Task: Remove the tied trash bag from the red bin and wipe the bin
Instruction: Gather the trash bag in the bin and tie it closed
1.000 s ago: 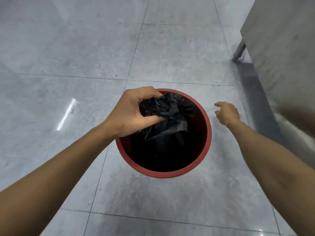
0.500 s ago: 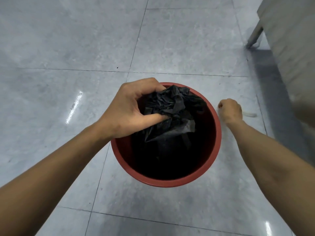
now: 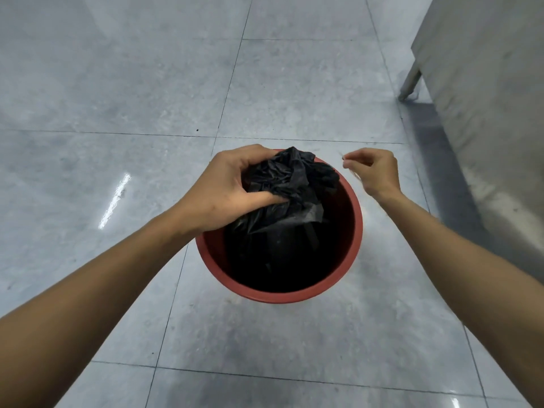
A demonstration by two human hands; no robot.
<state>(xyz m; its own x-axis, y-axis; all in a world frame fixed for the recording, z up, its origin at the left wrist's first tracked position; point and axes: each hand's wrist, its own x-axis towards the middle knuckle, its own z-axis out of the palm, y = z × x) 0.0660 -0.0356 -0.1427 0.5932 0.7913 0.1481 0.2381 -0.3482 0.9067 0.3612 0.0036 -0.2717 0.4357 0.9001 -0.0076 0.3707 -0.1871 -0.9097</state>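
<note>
The left hand point(image 3: 228, 191) is clenching the crumpled, gathered top of the black trash bag point(image 3: 290, 184), thumb pressing in from the near side and fingers wrapping over the far side, so the bunched plastic is sticking up above the rim. The rest of the bag is hanging down inside the red bin point(image 3: 351, 240), its body stretching into the dark interior, where nothing else can be made out. The right hand point(image 3: 375, 172) is hovering just beyond the bin's right rim, fingers loosely curling with thumb and forefinger pinching together; a thin pale strand seems to be trailing from them, though it is too fine to tell what it is. The bin is standing upright on a glossy grey tiled floor point(image 3: 132, 92) that is catching a bright streak of reflected light at the left. A grey cabinet point(image 3: 482, 83) on a metal leg point(image 3: 409, 83) is filling the upper right, well apart from the bin. Compared with half a second ago, the right hand is sitting higher and more open, having been a closed fist by the rim, while the left hand's hold on the bag is unchanged.
</note>
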